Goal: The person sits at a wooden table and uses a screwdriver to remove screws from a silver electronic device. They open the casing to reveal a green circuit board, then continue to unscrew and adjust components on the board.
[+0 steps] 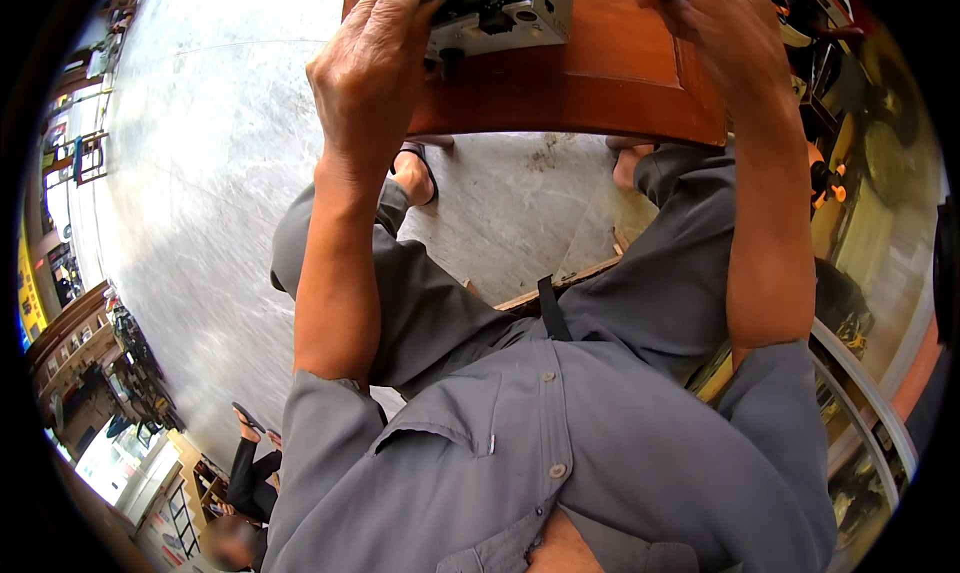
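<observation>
Grey shirt (560, 443) fills 6 o'clock. At 12, your left hand (375, 63) grasps the metal box (500, 13) on the wooden table (600, 83); right hand (715, 23) clenched on a thin tool. Box looks stiff, fairly heavy, sharp-edged: hold by sides. Table edge near; open floor (220, 173) at 9.

Single head-worn fisheye view, looking steeply down the wearer's own torso and forearms. Left hand (372, 68) and right hand (712, 23) sit close, at the top edge, over a wooden table (600, 83). Stone floor (220, 153) curves away left; rim bends straight lines. No second view to compare.
</observation>
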A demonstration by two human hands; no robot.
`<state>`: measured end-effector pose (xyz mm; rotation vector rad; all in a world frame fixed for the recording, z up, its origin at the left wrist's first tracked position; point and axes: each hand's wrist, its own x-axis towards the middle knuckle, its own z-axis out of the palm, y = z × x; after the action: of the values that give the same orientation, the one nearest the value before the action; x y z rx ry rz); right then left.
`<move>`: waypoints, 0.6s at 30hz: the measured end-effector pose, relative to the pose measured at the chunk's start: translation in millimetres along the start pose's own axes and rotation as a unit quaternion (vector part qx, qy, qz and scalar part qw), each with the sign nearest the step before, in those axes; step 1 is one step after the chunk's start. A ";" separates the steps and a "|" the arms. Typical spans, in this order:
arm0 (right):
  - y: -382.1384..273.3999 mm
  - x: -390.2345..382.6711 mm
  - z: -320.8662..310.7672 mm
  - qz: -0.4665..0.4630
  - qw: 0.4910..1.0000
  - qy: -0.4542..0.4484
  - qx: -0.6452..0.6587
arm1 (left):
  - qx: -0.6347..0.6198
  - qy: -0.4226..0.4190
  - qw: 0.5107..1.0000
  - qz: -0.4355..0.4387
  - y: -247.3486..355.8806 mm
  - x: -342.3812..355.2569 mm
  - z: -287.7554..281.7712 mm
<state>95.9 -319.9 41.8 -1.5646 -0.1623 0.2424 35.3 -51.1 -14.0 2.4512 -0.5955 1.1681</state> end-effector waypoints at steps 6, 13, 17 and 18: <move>-4.5 -5.2 6.8 -0.011 0.997 0.025 -0.072 | -0.017 -0.008 1.000 -0.017 6.5 7.0 -3.3; 1.4 3.3 2.5 -0.037 0.996 0.021 -0.078 | -0.035 -0.038 0.999 -0.010 7.9 15.0 -8.8; 5.1 6.7 6.1 -0.055 0.996 0.015 -0.065 | -0.041 -0.041 0.998 -0.025 7.7 14.8 -11.7; 8.1 6.8 7.6 -0.074 0.996 0.013 -0.050 | -0.042 -0.043 0.998 -0.025 6.7 14.4 -12.7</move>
<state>100.2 -310.8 33.4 -1.6453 -0.2718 0.0981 31.9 -53.7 5.8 2.4398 -0.5928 1.0022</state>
